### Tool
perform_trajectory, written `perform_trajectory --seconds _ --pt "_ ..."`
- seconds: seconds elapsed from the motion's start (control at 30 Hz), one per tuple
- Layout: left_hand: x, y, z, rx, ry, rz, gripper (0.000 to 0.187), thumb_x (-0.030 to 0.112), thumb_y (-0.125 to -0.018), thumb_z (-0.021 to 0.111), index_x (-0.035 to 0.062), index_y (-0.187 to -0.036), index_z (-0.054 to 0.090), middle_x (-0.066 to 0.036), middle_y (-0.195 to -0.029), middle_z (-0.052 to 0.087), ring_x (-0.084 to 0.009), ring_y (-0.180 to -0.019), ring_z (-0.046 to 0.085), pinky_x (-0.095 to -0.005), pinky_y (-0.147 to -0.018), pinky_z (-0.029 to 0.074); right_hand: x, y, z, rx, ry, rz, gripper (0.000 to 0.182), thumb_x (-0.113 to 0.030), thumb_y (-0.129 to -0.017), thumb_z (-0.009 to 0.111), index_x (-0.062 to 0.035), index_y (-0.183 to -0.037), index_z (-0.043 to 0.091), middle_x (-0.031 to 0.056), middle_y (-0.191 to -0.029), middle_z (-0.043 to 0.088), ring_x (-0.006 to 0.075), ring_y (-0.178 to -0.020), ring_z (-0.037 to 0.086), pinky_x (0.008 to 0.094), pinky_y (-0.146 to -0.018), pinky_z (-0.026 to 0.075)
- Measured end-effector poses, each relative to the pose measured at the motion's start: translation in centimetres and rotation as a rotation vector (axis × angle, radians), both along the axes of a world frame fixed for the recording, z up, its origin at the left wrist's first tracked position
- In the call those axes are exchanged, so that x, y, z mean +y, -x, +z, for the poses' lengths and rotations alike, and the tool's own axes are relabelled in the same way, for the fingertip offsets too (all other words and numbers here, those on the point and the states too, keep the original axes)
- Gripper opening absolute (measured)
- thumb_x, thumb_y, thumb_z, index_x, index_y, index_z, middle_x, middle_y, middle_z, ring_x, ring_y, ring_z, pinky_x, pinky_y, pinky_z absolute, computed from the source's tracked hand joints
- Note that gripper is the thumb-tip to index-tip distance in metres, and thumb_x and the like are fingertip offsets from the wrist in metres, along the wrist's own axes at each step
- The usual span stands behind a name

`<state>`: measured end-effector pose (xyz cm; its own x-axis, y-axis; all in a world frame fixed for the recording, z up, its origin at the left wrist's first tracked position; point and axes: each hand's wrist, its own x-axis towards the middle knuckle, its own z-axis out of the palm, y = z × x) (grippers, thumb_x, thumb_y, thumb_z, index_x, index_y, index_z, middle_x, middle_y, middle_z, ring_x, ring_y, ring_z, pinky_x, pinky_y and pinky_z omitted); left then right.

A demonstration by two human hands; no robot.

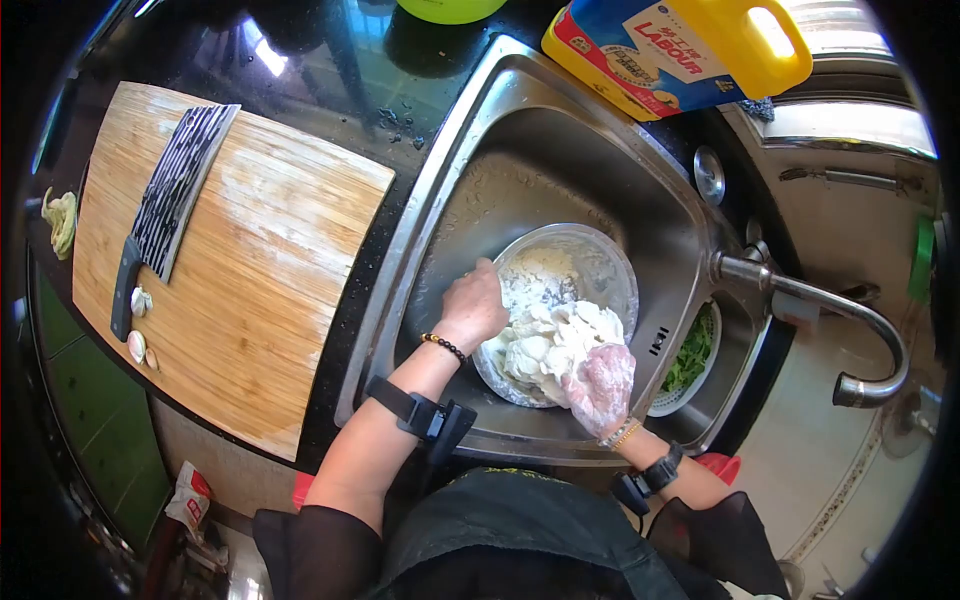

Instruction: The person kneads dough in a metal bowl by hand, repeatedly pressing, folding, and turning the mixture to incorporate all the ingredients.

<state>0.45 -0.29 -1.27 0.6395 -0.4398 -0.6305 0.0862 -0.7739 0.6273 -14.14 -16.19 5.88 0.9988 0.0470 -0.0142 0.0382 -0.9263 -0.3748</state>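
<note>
A metal bowl (625, 262) stands in the sink basin, its inner wall dusted with white powder. Heaped inside are soft, flat white pieces (560, 340) coated in what looks like flour; their exact kind I cannot make out. My left hand (475, 305) grips the bowl's left rim, with fingertips bent over the edge. On the lower right of the heap, my right hand (602, 385) is powdered white and curled around some of the pieces. Its fingertips are partly hidden.
The steel sink (420, 215) has a curved faucet (870, 335) at right. Greens (690, 360) sit in a white basket in the side basin. A cleaver (180, 200) and garlic cloves (137, 346) lie on a wooden cutting board (270, 250). A yellow-blue jug (680, 45) stands behind.
</note>
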Motion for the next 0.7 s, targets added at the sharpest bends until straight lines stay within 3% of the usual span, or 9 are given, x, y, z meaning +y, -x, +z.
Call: perform_trajectory --seconds 0.13,0.37,0.47,0.7 --pt "0.0 -0.2 0.3 0.03 -0.019 0.028 0.031 0.001 -0.065 0.054 -0.0065 -0.094 0.042 -0.027 -0.09 0.057 -0.039 -0.089 0.056 -0.0431 -0.079 0.045 -0.3 0.7 -2.5 -0.032 0.028 0.103 0.02 -0.022 -0.065 0.063 -0.0081 -0.062 0.049 0.0091 -0.069 0.049 0.0292 -0.071 0.048 0.0417 -0.067 0.033" --pt "0.0 0.2 0.0 0.013 0.011 0.063 0.028 0.0 -0.065 0.052 -0.0053 -0.091 0.041 -0.027 -0.088 0.057 -0.0409 -0.087 0.056 -0.0448 -0.077 0.045 1.2 -1.5 -6.4 -0.011 0.137 0.367 0.015 -0.023 -0.06 0.059 -0.0113 -0.06 0.05 0.0059 -0.063 0.045 0.0245 -0.064 0.046 0.0407 -0.065 0.036" --pt "0.1 0.2 -0.1 0.005 0.018 0.066 0.028 0.0 -0.065 0.052 -0.0053 -0.09 0.041 -0.027 -0.087 0.057 -0.0415 -0.086 0.056 -0.0451 -0.077 0.045 1.4 -2.4 -7.6 0.166 0.184 0.439 0.019 -0.03 -0.064 0.055 -0.012 -0.064 0.053 0.0063 -0.069 0.048 0.0242 -0.071 0.047 0.0414 -0.068 0.035" --pt "0.3 0.2 -0.1 -0.007 0.023 0.041 0.029 0.003 -0.066 0.056 -0.0051 -0.09 0.041 -0.028 -0.086 0.057 -0.0417 -0.086 0.056 -0.045 -0.077 0.044 2.5 -5.8 -10.3 0.418 0.301 0.393 0.025 -0.033 -0.069 0.05 -0.0103 -0.076 0.061 0.008 -0.079 0.053 0.0255 -0.083 0.047 0.0427 -0.079 0.032"
